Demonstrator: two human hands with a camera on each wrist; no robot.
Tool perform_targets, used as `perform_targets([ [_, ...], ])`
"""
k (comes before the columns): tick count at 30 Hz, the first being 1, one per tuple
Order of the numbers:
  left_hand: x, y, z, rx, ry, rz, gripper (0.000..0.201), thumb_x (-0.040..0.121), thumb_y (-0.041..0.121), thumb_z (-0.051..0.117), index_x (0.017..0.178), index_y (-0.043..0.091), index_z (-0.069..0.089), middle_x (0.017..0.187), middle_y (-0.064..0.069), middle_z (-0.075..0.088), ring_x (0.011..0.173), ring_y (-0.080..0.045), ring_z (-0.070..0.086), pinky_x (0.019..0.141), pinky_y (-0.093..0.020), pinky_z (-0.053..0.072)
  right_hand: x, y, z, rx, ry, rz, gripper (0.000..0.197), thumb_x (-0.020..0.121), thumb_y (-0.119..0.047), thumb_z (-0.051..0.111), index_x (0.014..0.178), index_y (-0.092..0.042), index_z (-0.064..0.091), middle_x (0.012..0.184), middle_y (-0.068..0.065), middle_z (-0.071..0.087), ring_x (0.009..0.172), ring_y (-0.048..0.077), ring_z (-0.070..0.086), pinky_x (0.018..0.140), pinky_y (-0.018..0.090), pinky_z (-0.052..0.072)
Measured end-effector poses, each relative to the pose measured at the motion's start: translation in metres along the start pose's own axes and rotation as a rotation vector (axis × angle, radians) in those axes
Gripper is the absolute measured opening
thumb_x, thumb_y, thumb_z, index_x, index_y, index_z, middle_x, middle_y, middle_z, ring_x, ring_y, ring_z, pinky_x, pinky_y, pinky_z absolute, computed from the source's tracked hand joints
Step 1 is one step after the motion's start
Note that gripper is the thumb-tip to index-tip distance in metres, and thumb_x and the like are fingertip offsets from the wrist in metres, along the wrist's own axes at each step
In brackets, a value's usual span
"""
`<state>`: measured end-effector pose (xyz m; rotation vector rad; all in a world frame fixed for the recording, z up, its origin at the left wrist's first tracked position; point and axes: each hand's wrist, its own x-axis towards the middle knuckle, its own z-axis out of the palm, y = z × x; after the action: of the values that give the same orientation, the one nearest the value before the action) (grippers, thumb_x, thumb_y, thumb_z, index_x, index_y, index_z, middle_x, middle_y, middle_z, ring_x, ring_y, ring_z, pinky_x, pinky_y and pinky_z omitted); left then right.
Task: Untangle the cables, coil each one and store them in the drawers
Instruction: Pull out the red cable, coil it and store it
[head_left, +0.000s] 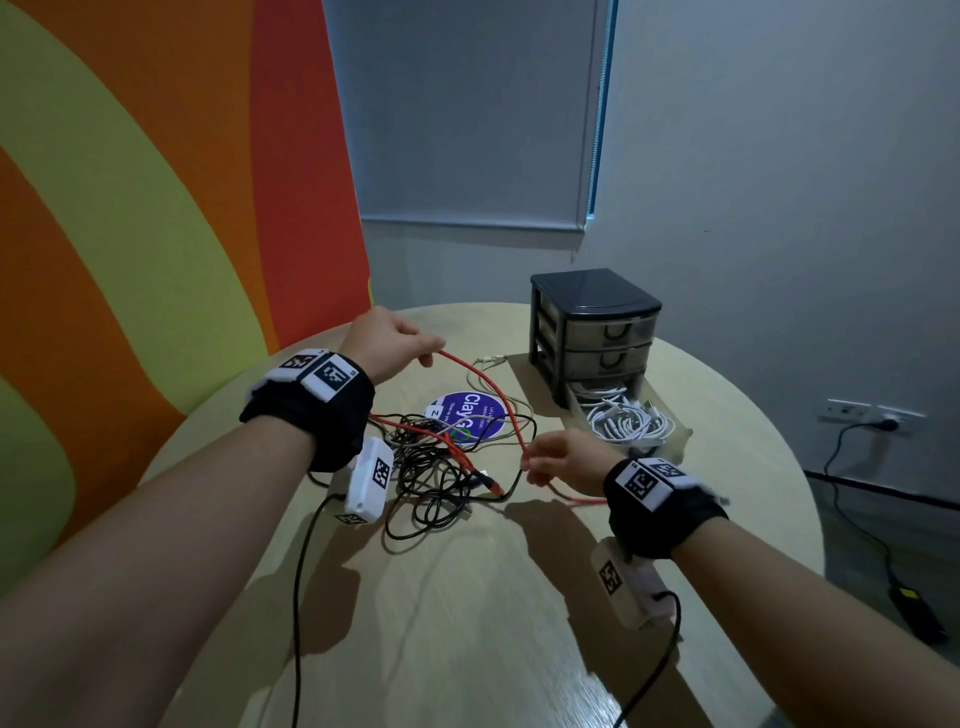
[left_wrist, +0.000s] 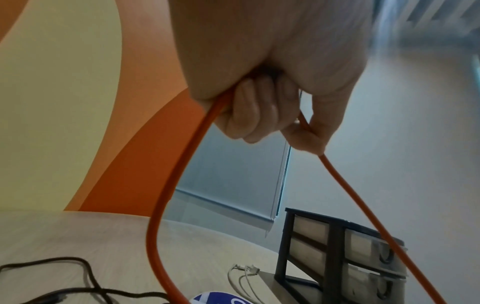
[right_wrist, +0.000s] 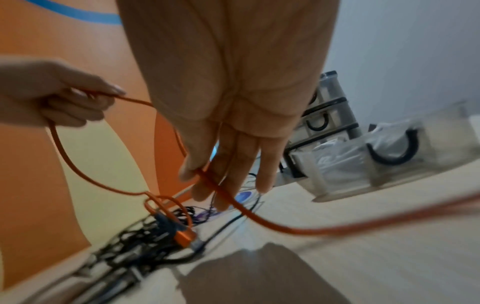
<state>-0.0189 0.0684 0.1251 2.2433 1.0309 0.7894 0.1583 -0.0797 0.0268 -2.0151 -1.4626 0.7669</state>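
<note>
The person is wearing a black wrist strap (head_left: 310, 410) on the left arm and another (head_left: 662, 506) on the right — each carrying white blocks printed with black square codes. A white camera unit (head_left: 370, 480) is hanging under each wrist, trailing a black lead (head_left: 300, 597). Forearms are showing bare, unsleeved.

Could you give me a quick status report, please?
Left hand and right hand both grip red cable. Its plug end lies in black tangle. Bottom drawer open.

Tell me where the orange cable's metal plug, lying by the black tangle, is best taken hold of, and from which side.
Probably by the orange plug housing itself, pinched across its flat sides from above and from the person's side: it lies at the near edge of the black cable tangle, tip pointing toward the person. Both left hand and right hand currently pinch the orange cable.
</note>
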Motion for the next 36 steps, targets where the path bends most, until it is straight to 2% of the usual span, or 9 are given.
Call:
perform_targets([
  [2, -0.003, 0.0, 0.002, -0.018, 0.041, -0.018, 0.03, 0.086, 0.03, 0.064, 0.071, 0.006, 0.071, 0.057, 0.005, 0.061, 0.065, -0.017, 0.054, 0.054, -0.02, 0.034, -0.003, -0.009, 0.003, 0.148, -0.03, -0.03, 0.016, 0.096, -0.014, 0.05, 0.101, -0.005, 0.062, 0.084, 0.003, 0.066, 0.071, 0.009, 0.061, 0.061, 0.01, 0.046],
  [5, -0.006, 0.001, 0.008, -0.033, 0.066, -0.008, 0.03, 0.09, 0.031, 0.06, 0.081, 0.005, 0.073, 0.035, 0.006, 0.041, 0.046, -0.005, 0.038, 0.047, -0.02, 0.028, -0.004, -0.021, 0.004, 0.324, -0.037, -0.049, 0.012, 0.096, -0.013, 0.047, 0.089, -0.012, 0.057, 0.075, 0.002, 0.06, 0.068, 0.012, 0.058, 0.064, 0.021, 0.044],
  [8, -0.006, 0.003, 0.011, -0.074, 0.093, 0.022, 0.027, 0.092, 0.031, 0.057, 0.09, 0.008, 0.072, 0.043, -0.008, 0.041, 0.045, -0.002, 0.037, 0.046, -0.019, 0.028, -0.004, -0.033, -0.001, 0.479, 0.037, -0.067, 0.011, 0.097, -0.012, 0.045, 0.093, -0.009, 0.054, 0.07, 0.002, 0.051, 0.062, 0.013, 0.05, 0.062, 0.024, 0.044],
  [11, 0.002, 0.006, 0.008, -0.089, 0.2, 0.066, 0.024, 0.092, 0.026, 0.057, 0.087, 0.007, 0.071, 0.05, 0.006, 0.046, 0.048, -0.007, 0.038, 0.047, -0.019, 0.028, -0.005, -0.043, -0.01, 0.539, 0.125, -0.118, 0.017, 0.099, -0.013, 0.042, 0.092, -0.017, 0.057, 0.069, -0.001, 0.046, 0.058, 0.009, 0.046, 0.06, 0.026, 0.051],
  [16, 0.018, 0.021, -0.009, -0.282, 0.399, 0.109, 0.016, 0.088, 0.008, 0.057, 0.088, 0.004, 0.072, 0.073, -0.003, 0.062, 0.057, 0.002, 0.048, 0.054, -0.009, 0.034, -0.011, -0.037, -0.022, 0.616, 0.139, -0.048, 0.022, 0.099, -0.022, 0.042, 0.088, -0.016, 0.06, 0.065, -0.001, 0.041, 0.055, 0.009, 0.042, 0.058, 0.028, 0.054],
  [23, 0.032, 0.043, -0.038, -0.422, 0.528, 0.077, 0.022, 0.082, 0.015, 0.067, 0.062, 0.017, 0.059, 0.056, 0.006, 0.046, 0.041, 0.001, 0.036, 0.048, -0.013, 0.029, -0.02, -0.008, -0.027, 0.689, 0.198, 0.096, 0.035, 0.1, -0.032, 0.038, 0.081, -0.012, 0.059, 0.065, 0.001, 0.041, 0.057, 0.013, 0.041, 0.063, 0.03, 0.047],
  [28, 0.024, 0.037, -0.034, -0.385, 0.512, 0.044, 0.027, 0.079, 0.016, 0.071, 0.059, 0.024, 0.054, 0.061, 0.003, 0.05, 0.049, 0.0, 0.041, 0.054, -0.016, 0.034, -0.025, -0.005, -0.032, 0.753, 0.295, 0.083, 0.036, 0.102, -0.029, 0.033, 0.077, -0.011, 0.053, 0.059, 0.0, 0.032, 0.046, 0.01, 0.032, 0.044, 0.02, 0.037],
  [31, 0.019, 0.031, -0.019, -0.207, 0.345, 0.093, 0.015, 0.076, 0.027, 0.075, 0.079, 0.019, 0.063, 0.076, -0.003, 0.057, 0.069, -0.013, 0.049, 0.064, -0.025, 0.036, -0.02, -0.003, -0.037, 0.794, 0.346, 0.028, 0.037, 0.103, -0.026, 0.033, 0.074, -0.012, 0.051, 0.058, 0.0, 0.025, 0.037, 0.005, 0.024, 0.039, 0.017, 0.024],
  [36, 0.018, 0.035, -0.003, 0.176, 0.313, 0.085, 0.041, 0.087, 0.042, 0.059, 0.115, 0.013, 0.059, 0.1, -0.01, 0.063, 0.095, -0.028, 0.058, 0.077, -0.031, 0.043, -0.018, -0.006, -0.049, 0.872, 0.33, -0.055, 0.034, 0.102, -0.029, 0.035, 0.077, -0.014, 0.053, 0.048, -0.008, 0.027, 0.036, 0.004, 0.019, 0.035, 0.016, 0.015],
])
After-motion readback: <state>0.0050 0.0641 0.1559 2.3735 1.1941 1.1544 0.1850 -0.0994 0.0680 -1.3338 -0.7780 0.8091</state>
